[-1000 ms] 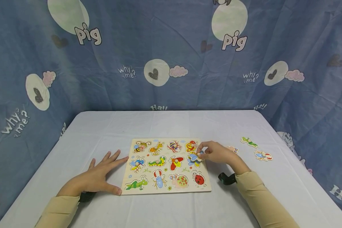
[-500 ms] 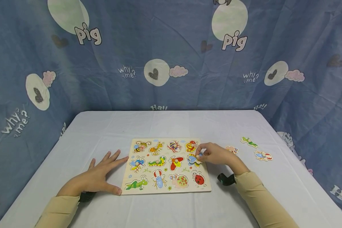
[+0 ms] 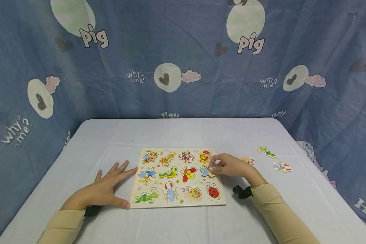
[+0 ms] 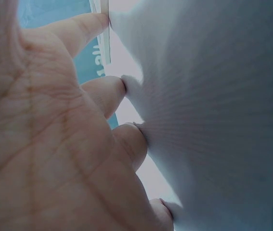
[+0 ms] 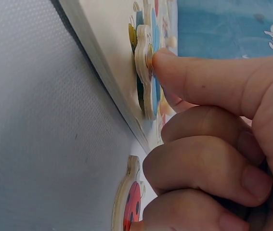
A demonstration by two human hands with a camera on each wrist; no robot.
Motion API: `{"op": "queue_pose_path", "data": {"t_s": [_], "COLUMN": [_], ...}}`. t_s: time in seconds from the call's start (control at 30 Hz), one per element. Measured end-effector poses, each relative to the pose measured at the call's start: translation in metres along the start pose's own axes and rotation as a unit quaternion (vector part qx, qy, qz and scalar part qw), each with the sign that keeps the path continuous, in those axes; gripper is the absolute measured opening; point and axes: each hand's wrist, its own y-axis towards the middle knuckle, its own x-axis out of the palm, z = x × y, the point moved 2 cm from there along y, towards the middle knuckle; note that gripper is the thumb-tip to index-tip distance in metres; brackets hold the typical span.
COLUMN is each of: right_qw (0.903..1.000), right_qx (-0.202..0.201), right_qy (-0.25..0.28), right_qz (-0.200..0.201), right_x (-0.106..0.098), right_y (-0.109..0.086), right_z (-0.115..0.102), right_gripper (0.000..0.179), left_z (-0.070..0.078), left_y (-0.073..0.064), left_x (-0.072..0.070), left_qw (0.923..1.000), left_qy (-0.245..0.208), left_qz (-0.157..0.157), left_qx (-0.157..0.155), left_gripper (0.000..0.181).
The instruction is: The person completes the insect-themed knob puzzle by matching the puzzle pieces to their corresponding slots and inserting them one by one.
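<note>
Head view: right hand [image 3: 233, 165] pinches blue-winged piece [image 3: 205, 171], unseated over board [image 3: 177, 205];
seven pieces [image 3: 167, 173] look seated; beetle [image 3: 282, 166], grasshopper [image 3: 266, 152], snail [image 3: 248, 160], ladybug [image 5: 133, 204] lie loose; left hand [image 3: 105, 189] splays, holding nothing.

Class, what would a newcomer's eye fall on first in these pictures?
Probably the colourful puzzle board on the white table. Next, the right hand pinching a blue-winged piece by its knob over the board's right side, and the left hand spread against the board's left edge.
</note>
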Motion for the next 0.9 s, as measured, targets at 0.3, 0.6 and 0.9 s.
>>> {"op": "queue_pose_path", "data": {"t_s": [0.3,0.6,0.9], "right_qw": [1.0,0.9999,0.9998], "right_qx": [0.0,-0.002,-0.006], "right_qy": [-0.006,-0.003,0.001], "right_qz": [-0.004,-0.01,-0.021], "right_x": [0.0006,0.0011,0.0022], "right_y": [-0.0003,-0.0017,-0.002], "right_z": [-0.0012,-0.0047,-0.005], "right_gripper": [0.008,0.01,0.009], "left_z": [0.0008,0.0007,-0.0001], "left_y": [-0.0001,-0.0002,0.0006], "left_x": [0.0,-0.0003,-0.0002], "left_qw": [1.0,0.9999,1.0], "left_qy": [-0.006,-0.01,0.006], "left_qz": [-0.004,-0.006,-0.001], "left_qx": [-0.004,-0.004,-0.008], "left_gripper": [0.122,0.122,0.122]}}
